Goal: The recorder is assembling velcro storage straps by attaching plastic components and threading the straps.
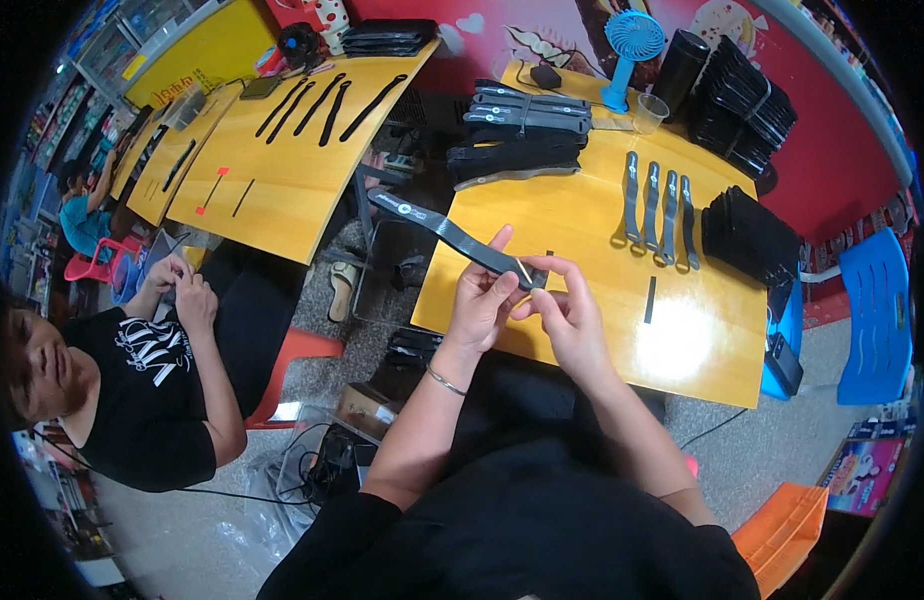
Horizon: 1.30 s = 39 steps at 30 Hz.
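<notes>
A long dark grey strap (442, 227) with white print is held over the front of my yellow table. My left hand (479, 308) is closed on the strap near its right end, thumb on top, and its free length sticks out past the table's left edge. At that end my right hand (572, 318) pinches the tip between thumb and fingers; a pale sliver shows there, too small to make out. Four-sided dark marks lie on the tabletop, and several finished-looking grey straps (650, 208) with end loops lie in a row to the right.
Bundled grey straps (529, 110) stand at the table's back left; black stacks (750, 238) lie right. A blue fan (634, 40), clear cup (650, 113) and black cylinder (679, 62) stand behind. A co-worker (132, 390) sits left beside another yellow table (282, 180).
</notes>
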{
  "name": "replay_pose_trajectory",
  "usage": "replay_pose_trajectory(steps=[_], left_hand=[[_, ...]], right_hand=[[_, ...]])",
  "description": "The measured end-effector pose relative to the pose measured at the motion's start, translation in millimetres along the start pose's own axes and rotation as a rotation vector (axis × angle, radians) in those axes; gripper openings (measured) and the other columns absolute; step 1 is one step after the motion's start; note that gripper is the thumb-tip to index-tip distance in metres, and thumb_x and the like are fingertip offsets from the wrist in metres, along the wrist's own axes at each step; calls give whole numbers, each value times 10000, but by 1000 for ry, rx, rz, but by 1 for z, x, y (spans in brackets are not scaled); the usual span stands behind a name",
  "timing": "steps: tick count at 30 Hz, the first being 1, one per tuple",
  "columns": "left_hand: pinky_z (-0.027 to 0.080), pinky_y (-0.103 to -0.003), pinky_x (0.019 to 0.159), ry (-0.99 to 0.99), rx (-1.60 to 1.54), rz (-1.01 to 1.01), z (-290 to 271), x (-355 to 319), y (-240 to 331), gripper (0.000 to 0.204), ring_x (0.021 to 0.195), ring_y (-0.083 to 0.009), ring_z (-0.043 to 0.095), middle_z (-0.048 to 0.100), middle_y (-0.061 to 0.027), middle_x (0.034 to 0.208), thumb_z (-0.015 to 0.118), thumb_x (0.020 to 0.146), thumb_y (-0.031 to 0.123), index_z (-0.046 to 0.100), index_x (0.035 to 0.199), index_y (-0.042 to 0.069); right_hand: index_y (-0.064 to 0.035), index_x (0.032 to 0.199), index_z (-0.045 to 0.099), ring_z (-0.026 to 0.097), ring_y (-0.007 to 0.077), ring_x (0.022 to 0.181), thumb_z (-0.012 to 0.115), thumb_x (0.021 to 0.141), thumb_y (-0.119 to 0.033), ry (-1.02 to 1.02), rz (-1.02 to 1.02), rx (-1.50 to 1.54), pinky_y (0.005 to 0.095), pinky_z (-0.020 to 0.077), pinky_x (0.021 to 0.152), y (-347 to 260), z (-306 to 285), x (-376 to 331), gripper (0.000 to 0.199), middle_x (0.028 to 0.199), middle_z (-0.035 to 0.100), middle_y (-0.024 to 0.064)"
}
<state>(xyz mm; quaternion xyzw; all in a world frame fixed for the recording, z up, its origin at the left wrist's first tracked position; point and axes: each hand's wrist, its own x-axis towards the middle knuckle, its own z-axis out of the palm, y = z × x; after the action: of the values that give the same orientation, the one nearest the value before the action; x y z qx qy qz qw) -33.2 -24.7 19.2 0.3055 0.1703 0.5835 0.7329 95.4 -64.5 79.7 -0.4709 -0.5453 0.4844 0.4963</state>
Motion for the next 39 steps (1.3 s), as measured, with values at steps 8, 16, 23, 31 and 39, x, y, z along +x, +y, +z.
replay_pose_trajectory(steps=[8,16,23,31,39], left_hand=[[534,-298,797,-34,70,-69,2,3,6,546,882,-162,638,656,-90,957,627,823,77,407,1322,58],[518,-251,789,-113,76,-92,-10,2,15,564,811,-133,626,642,-59,905,659,795,105,425,1300,11],[510,-237,775,-133,47,-123,-7,0,14,588,821,-133,624,652,-59,878,704,755,137,455,1278,31],[508,-327,852,114,80,32,17,-4,-14,354,1026,-241,596,625,-163,1047,673,796,89,525,1110,22],[529,-299,781,46,341,-169,19,-2,-4,177,817,-183,648,660,-129,910,592,832,-17,616,1005,-45]], right_hand=[[6,1096,472,670,207,797,488,873,16,-170,-35,-309,293,505,714,-18,-22,2,223,970,652,130],[26,980,600,673,222,776,524,843,23,-201,-143,-433,277,509,688,-23,-30,10,156,840,664,144],[-14,954,624,673,240,743,562,813,-19,-265,-179,-520,313,521,627,-28,-32,13,154,792,666,133],[10,967,621,674,199,703,536,829,33,2,-176,-473,268,513,626,-7,-22,10,163,748,665,126],[-74,894,637,646,238,626,588,815,-85,95,-274,-620,314,496,540,14,-33,7,93,692,643,100]])
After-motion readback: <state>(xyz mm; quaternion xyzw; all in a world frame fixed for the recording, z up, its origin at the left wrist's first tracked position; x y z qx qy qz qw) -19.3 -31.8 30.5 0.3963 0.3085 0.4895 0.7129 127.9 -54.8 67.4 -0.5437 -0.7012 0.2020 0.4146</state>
